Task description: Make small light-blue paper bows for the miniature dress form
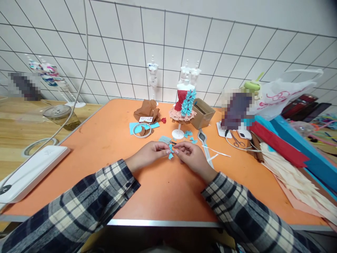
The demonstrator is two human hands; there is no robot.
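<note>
My left hand (149,154) and my right hand (192,156) meet over the middle of the orange table (105,140). Both pinch a small turquoise paper bow (171,151) between their fingertips. A thin metal piece, perhaps a pin or tweezers (172,143), lies just beyond the fingers. More turquoise bows (188,134) lie on the table behind. A small white mannequin (184,105) wears a red dress with turquoise ruffles and a pink skirt.
A roll of tape (142,130) and brown fabric (146,110) lie behind my left hand. A cardboard box (202,113), scissors (237,140) and stacked coloured paper sheets (289,154) fill the right. A white device (31,172) and a glass (59,116) are on the left.
</note>
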